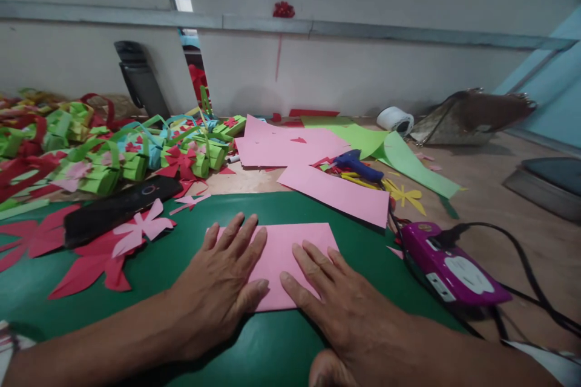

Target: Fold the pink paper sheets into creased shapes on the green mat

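A sheet of pink paper [280, 254] lies flat on the green mat [195, 290] right before me. My left hand [222, 278] presses on its left part, fingers stretched out. On its right part rests my right hand [338, 296], its fingers also laid flat and spread. The two thumbs point toward each other, with bare pink paper between them. Parts of the sheet's left and right edges are hidden under my hands.
Pink and red paper flowers [143, 228] and a black phone [120, 208] lie left. Behind are green paper baskets [97, 172], a pink strip [338, 193], a larger pink sheet [290, 145] and a blue glue gun [361, 164]. A purple power strip [454, 269] with cables lies right.
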`<state>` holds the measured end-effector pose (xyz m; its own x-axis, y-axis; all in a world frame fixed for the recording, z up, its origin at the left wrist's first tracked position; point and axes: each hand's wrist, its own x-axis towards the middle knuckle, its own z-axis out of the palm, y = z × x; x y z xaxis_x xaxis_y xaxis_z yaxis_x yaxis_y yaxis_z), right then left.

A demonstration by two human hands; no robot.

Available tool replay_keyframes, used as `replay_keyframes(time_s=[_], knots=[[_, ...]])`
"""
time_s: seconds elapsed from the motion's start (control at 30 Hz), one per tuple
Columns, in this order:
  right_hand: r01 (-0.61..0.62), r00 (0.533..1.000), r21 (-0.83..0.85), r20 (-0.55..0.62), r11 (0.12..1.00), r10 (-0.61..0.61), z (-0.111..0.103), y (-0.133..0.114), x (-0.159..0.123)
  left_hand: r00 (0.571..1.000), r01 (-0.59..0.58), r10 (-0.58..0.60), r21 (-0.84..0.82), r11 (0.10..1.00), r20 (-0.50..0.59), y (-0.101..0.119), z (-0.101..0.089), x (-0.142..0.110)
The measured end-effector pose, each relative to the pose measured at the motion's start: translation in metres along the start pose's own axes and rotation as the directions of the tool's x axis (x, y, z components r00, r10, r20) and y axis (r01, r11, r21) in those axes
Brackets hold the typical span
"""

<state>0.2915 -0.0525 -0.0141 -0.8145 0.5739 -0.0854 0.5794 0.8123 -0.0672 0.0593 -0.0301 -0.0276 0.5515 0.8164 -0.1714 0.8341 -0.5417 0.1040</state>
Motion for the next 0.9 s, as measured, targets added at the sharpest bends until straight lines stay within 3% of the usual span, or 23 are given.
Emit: replay_keyframes(time_s=[0.17,0.23,0.3,0.33,0.43,0.6,0.77,0.9], knots=[[0.041,0.984,-0.126,-0.166,0.991,-0.062,0.007,0.004,-0.005,0.999,0.036,-0.036,0.01,0.999,0.012,-0.007,0.002,-0.017],[0.063,0.968,-0.177,-0.228,0.982,-0.103,0.025,0.013,-0.006,0.999,0.028,-0.028,-0.002,1.0,0.032,-0.004,-0.001,-0.023],[0.104,0.918,-0.231,-0.351,0.967,-0.182,0.049,0.024,-0.005,0.999,0.005,-0.004,-0.027,1.0,0.035,0.0,-0.006,-0.027],[0.059,0.907,-0.236,-0.393,0.97,-0.15,0.061,0.029,-0.004,0.999,-0.012,0.014,-0.044,0.999,0.032,0.002,-0.01,-0.028],[0.053,0.904,-0.236,-0.401,0.97,-0.147,0.084,0.039,-0.004,0.997,-0.06,0.063,-0.093,0.994,0.033,0.006,-0.022,-0.028],[0.066,0.895,-0.262,-0.412,0.963,-0.174,0.083,0.039,-0.007,0.987,-0.13,0.139,-0.105,0.986,0.076,0.006,-0.03,-0.031],[0.054,0.914,-0.218,-0.382,0.974,-0.136,0.078,0.036,-0.007,0.98,-0.141,0.133,-0.041,0.989,-0.145,0.005,-0.006,-0.037],[0.054,0.921,-0.278,-0.357,0.959,-0.155,0.075,0.034,-0.005,0.97,-0.213,0.201,-0.079,0.974,-0.137,-0.002,0.01,-0.034]])
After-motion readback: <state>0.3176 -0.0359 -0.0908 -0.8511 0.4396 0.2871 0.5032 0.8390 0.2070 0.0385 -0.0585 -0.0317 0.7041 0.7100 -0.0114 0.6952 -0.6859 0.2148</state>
